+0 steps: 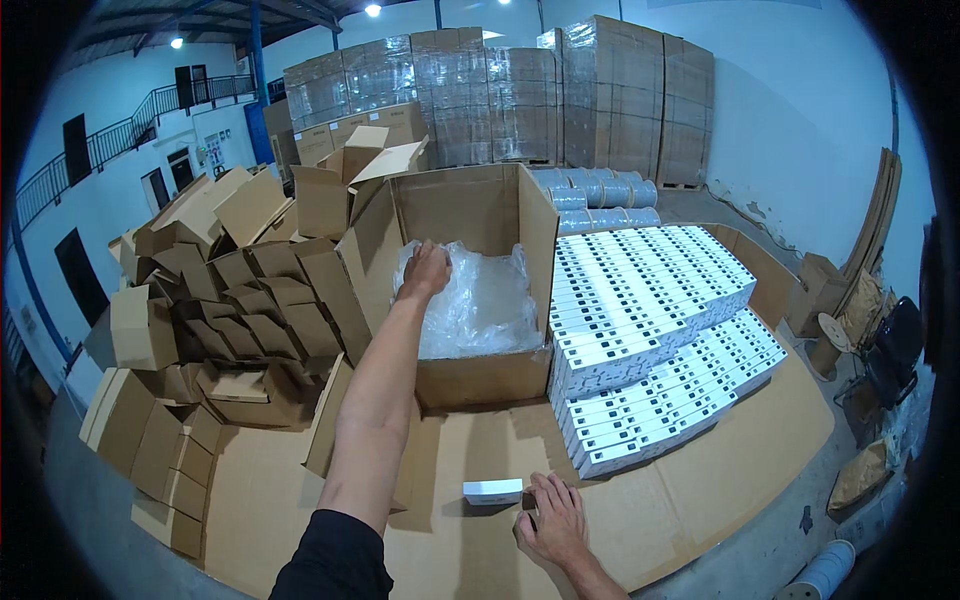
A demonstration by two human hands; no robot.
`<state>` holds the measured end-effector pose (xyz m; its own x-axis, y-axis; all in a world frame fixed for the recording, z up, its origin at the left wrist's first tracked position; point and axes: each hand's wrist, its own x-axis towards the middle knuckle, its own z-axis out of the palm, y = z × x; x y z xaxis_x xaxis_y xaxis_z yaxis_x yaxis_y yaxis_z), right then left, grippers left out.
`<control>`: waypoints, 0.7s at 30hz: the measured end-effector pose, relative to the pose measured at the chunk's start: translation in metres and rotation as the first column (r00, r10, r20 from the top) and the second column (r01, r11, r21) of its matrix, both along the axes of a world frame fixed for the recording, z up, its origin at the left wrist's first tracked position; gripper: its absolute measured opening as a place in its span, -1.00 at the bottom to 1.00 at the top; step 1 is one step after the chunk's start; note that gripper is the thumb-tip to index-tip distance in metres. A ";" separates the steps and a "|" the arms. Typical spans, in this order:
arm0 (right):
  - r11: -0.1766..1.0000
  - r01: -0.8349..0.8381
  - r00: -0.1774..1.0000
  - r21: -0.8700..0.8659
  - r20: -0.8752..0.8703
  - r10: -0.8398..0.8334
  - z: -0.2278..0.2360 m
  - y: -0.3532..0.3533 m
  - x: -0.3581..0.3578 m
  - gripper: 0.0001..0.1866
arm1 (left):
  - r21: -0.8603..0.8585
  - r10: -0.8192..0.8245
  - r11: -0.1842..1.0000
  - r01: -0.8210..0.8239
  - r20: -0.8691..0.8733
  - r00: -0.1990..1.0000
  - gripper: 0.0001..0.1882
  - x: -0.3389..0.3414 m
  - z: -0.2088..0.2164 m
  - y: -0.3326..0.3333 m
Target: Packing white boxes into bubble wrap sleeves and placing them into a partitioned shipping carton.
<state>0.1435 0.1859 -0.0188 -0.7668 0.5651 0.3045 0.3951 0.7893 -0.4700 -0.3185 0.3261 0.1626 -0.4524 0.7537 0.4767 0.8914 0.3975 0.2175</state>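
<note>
My left hand [428, 270] reaches into a large open cardboard carton [480, 380]. Its fingers are closed at the edge of a pile of clear plastic bags [480, 300] inside, and the fingertips are partly hidden. Down on the cardboard-covered table [640, 540], my right hand [555, 515] rests with its fingers apart and holds nothing. Just left of those fingers lies a small white box [493, 491]. To the right of the carton, many more white boxes [650, 300] stand packed in tight rows, stacked in two steps.
Folded and open brown cartons [250, 310] crowd the left side. Behind the table are wrapped spools [600, 190] and tall film-wrapped pallets of cartons [450, 95]. A black chair [890, 345] and a blue-white roll [825, 570] are on the floor at the right.
</note>
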 end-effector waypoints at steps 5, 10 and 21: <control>1.000 -0.012 1.000 -0.005 0.019 0.012 0.004 -0.002 -0.001 -0.38 | 0.403 -0.064 0.907 0.121 -0.153 0.986 -0.87 -0.021 0.030 -0.008; 1.000 0.009 1.000 -0.004 -0.011 -0.009 0.008 -0.005 0.003 -0.36 | 0.624 -0.189 0.771 0.127 0.034 0.981 -0.83 0.026 0.088 -0.029; 0.854 -0.092 0.913 -0.512 -0.385 -0.132 -0.013 0.012 0.003 -0.57 | 0.849 -0.456 0.526 0.049 0.233 0.859 -0.81 0.173 0.072 -0.164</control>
<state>0.1469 0.1980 -0.0317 -0.6318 0.7371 0.2396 0.1016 0.3853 -0.9172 -0.1452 0.1624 0.2349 -0.5948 0.2603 0.7606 0.6743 -0.3536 0.6483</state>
